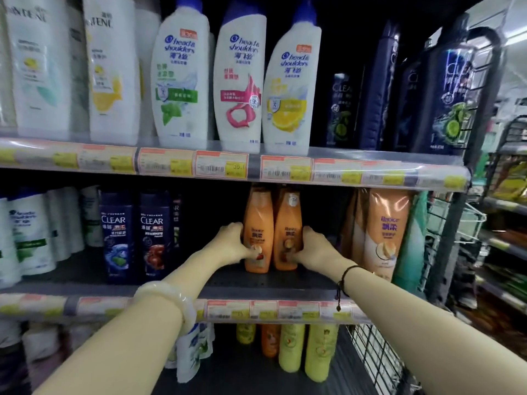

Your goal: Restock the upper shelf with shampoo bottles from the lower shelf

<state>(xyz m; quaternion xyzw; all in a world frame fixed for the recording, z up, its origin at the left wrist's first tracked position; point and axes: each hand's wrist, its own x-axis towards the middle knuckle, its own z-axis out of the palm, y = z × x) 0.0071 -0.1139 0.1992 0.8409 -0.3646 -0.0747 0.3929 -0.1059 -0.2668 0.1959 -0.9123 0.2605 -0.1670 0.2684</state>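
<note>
Two orange shampoo bottles stand upright side by side on the middle shelf (271, 280). My left hand (233, 243) wraps the left orange bottle (258, 223) from its left side, thumb across the lower label. My right hand (310, 246) grips the right orange bottle (288, 220) from its right side. Both bottles rest on the shelf board. Below, on the lower shelf, stand several yellow bottles (319, 352) and a small orange bottle (270, 340).
Dark blue Clear bottles (117, 235) stand left of my hands and larger orange bottles (382, 232) to the right. The top shelf (370, 166) carries white Head & Shoulders bottles (239, 75), Pantene and dark Clear bottles. A wire rack (376, 357) bounds the right side.
</note>
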